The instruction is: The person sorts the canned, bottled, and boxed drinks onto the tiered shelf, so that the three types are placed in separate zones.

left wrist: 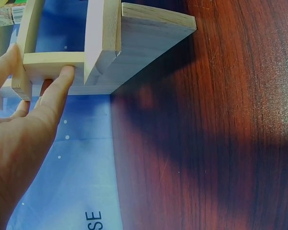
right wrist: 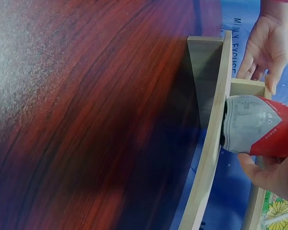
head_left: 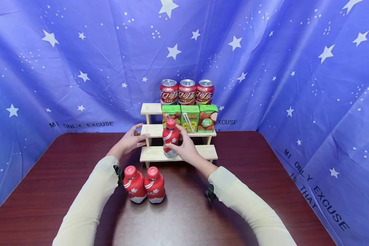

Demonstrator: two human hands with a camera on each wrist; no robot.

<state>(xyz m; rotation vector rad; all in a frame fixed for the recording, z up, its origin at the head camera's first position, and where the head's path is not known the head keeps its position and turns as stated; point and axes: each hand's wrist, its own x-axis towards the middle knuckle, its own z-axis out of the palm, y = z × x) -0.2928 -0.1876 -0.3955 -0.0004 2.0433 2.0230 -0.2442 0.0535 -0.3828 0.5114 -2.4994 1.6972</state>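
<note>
My right hand (head_left: 187, 148) grips a red bottle (head_left: 171, 139) with a red cap, thumb in front and fingers round its right side. The bottle is upright, its base right at the bottom step of a three-step wooden stand (head_left: 147, 155). In the right wrist view its grey-white lower part (right wrist: 249, 122) shows close to the step's board. My left hand (head_left: 129, 139) holds the left end of the stand's middle step; the left wrist view shows its fingers (left wrist: 55, 98) against the wooden side frame.
Two more red bottles (head_left: 154, 186) stand side by side on the dark wooden table (head_left: 233, 205), by my left forearm. Three red cola cans (head_left: 187, 92) line the top step. Three green-topped drink cartons (head_left: 189, 118) fill the middle step's right part. A blue starry cloth (head_left: 110, 61) hangs behind.
</note>
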